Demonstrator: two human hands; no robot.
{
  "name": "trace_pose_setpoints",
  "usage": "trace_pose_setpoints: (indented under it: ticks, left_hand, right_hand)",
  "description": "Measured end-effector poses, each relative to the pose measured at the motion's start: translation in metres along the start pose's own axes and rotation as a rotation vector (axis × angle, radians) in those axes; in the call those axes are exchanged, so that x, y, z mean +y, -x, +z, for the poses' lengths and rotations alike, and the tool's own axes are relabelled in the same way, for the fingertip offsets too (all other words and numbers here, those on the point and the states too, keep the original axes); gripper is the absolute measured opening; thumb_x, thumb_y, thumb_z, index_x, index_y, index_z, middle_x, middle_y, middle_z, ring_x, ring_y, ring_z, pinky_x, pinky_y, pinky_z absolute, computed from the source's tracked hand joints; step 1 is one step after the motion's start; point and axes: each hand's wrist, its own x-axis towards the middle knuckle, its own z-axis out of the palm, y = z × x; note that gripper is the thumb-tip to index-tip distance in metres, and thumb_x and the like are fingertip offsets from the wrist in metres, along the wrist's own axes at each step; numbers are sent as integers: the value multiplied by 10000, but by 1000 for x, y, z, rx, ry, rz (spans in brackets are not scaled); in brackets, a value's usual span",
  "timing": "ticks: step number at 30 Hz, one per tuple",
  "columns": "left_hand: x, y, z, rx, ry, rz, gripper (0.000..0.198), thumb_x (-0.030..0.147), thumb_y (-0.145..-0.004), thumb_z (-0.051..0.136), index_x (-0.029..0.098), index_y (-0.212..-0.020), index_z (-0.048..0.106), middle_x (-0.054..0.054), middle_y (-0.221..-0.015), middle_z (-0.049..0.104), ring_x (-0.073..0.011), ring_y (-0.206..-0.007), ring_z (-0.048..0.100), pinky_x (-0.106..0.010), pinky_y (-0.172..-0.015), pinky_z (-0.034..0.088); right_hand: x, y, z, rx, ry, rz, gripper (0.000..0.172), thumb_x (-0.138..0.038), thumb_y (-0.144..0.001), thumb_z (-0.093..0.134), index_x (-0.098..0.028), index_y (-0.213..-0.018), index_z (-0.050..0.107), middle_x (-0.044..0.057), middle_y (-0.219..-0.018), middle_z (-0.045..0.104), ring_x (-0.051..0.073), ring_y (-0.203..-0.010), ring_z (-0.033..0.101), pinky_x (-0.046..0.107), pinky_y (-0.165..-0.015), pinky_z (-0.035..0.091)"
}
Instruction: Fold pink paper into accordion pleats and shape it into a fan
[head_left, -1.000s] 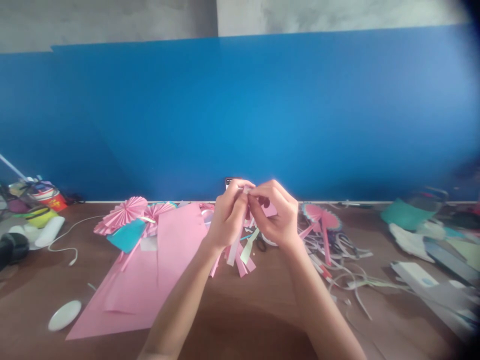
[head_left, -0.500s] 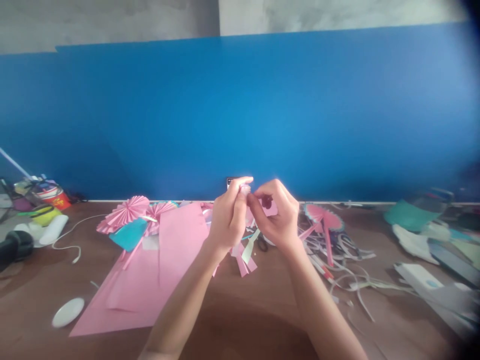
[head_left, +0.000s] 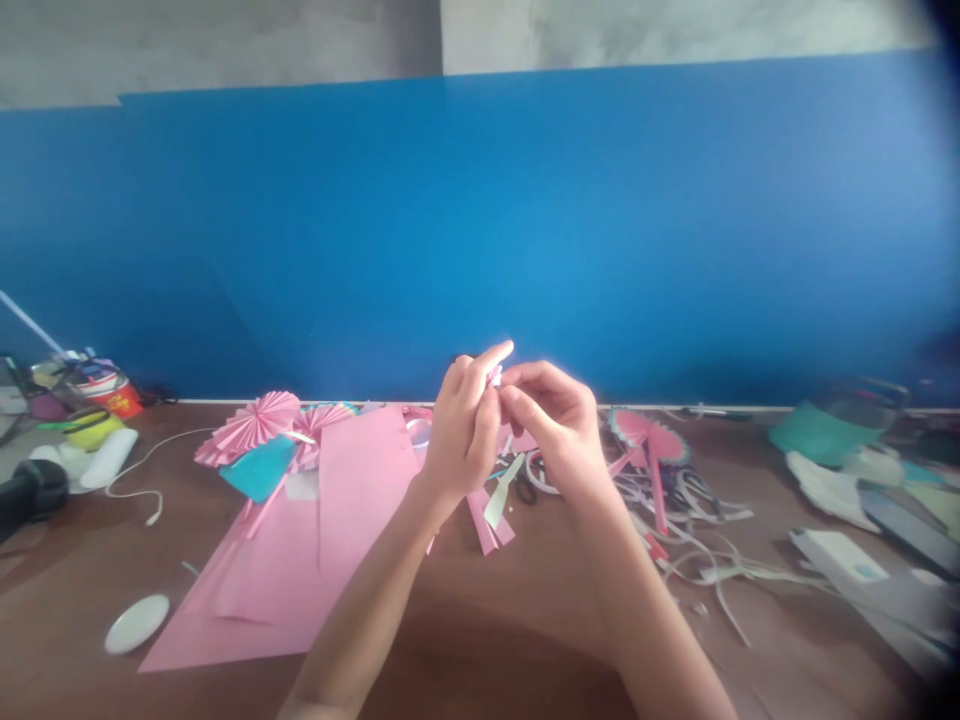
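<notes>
My left hand [head_left: 466, 425] is raised above the table with its fingers curled round a small, pale pinkish piece [head_left: 493, 377], perhaps paper; most of it is hidden and its kind cannot be made out. Close beside it on the right, my right hand [head_left: 559, 415] pinches with thumb and forefinger at the same small piece. Beneath the hands lie a pale green strip [head_left: 504, 492] and folded pink paper strips [head_left: 486, 525]. Left of them are large pink paper sheets [head_left: 367, 470] and a pleated pink paper fan [head_left: 259, 425].
A round pink fan with a stick [head_left: 651, 440] lies right, among tangled white strips [head_left: 720, 560]. A teal paper piece [head_left: 259, 468] rests on the pink sheets. A white oval object [head_left: 136, 624] sits front left. The blue partition [head_left: 480, 230] rises behind the table.
My right hand has turned, its fingers now straighter and pinching nearer the left hand's fingertips. My left hand has shifted slightly, its forefinger pointing further up.
</notes>
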Motion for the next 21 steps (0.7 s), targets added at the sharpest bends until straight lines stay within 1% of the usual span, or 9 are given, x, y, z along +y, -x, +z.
trace_pose_setpoints:
  ticks: [3, 7, 13, 16, 18, 20, 21]
  left_hand:
    - [-2, 0, 3, -9, -25, 7, 451, 299, -1030, 272, 205, -1425, 467, -112, -1146, 615, -211, -997, 550, -365, -885, 463]
    - [-6, 0, 6, -30, -40, 21, 464, 283, -1030, 263, 198, -1446, 450, -95, -1017, 622, -225, -1000, 526, -376, -878, 452]
    - [-8, 1, 7, -52, 7, 53, 483, 263, -1027, 273, 221, -1481, 431, -69, -899, 588, -222, -904, 511, -383, -842, 451]
    - [-7, 2, 8, -60, 40, 44, 481, 276, -1027, 292, 234, -1482, 443, -72, -901, 574, -219, -879, 519, -380, -818, 464]
    - [-6, 2, 11, -59, 63, 38, 476, 290, -1030, 295, 243, -1478, 451, -80, -951, 585, -213, -882, 529, -375, -809, 475]
    - [-3, 3, 13, -56, 84, 13, 475, 300, -1035, 289, 246, -1479, 449, -90, -1022, 604, -211, -932, 549, -386, -852, 482]
    - [-2, 3, 14, -57, 97, -10, 476, 301, -1037, 282, 248, -1481, 446, -96, -1066, 617, -215, -985, 559, -403, -907, 475]
  right_hand:
    - [-3, 0, 0, 11, -28, 38, 133, -307, -846, 712, -180, -842, 673, -19, -696, 625, 73, -527, 507, 209, -483, 434]
    - [-3, 0, -1, 30, -16, 81, 171, -329, -827, 729, -176, -809, 655, -22, -677, 601, 74, -531, 491, 210, -479, 408]
    - [1, 0, 1, 68, -24, 77, 157, -307, -830, 686, -174, -772, 624, -21, -665, 581, 77, -537, 488, 217, -497, 409]
    - [1, 0, 3, 92, -10, 77, 134, -260, -827, 640, -177, -734, 592, -36, -629, 544, 73, -523, 458, 210, -484, 385]
    - [2, 1, 5, 108, -13, 62, 124, -235, -828, 614, -181, -725, 571, -45, -619, 520, 71, -521, 442, 207, -481, 370]
    - [3, 2, 5, 125, -14, 31, 122, -222, -832, 603, -184, -726, 557, -49, -631, 510, 69, -529, 440, 207, -492, 372]
    - [3, 3, 6, 132, -8, 15, 121, -217, -836, 598, -184, -728, 554, -48, -643, 512, 69, -536, 445, 208, -502, 379]
